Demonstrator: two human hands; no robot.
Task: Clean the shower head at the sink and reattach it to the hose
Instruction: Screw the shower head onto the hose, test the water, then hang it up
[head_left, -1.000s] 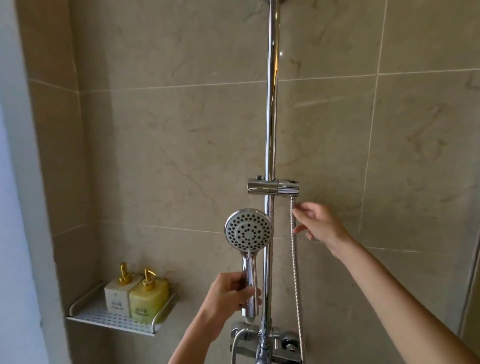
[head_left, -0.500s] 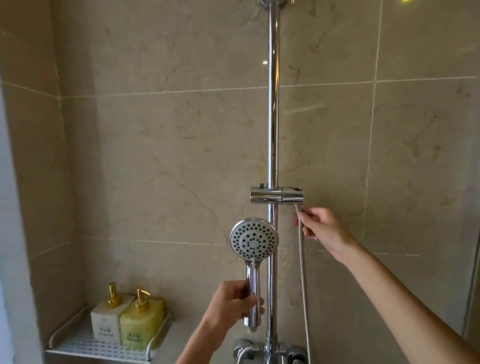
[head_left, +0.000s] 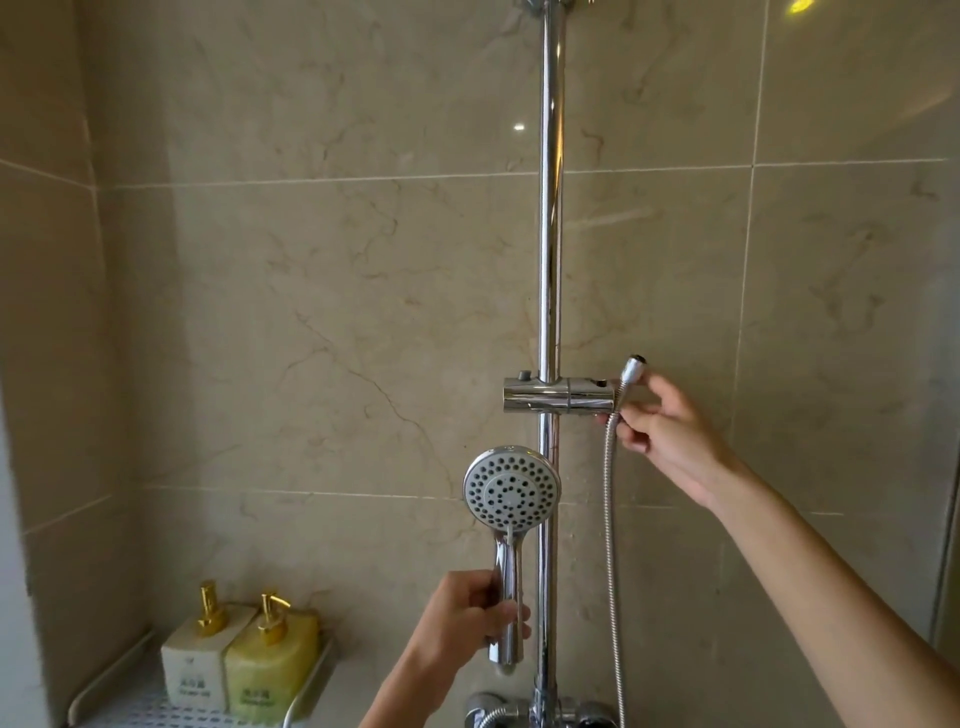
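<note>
The left hand (head_left: 462, 616) is closed around the handle of the shower head (head_left: 511, 488), held upright beside the rail (head_left: 550, 260). The right hand (head_left: 660, 431) pinches the hose (head_left: 613, 519) below its free nut, apparently clear of the holder (head_left: 558, 396). Cleaning looks done; screwing together remains.

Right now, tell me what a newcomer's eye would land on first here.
The round shower head at centre, detached, its handle gripped low by the left hand. To its right, the right hand pinches the hose just below its free end, beside the chrome slider bracket on the vertical rail.
</note>
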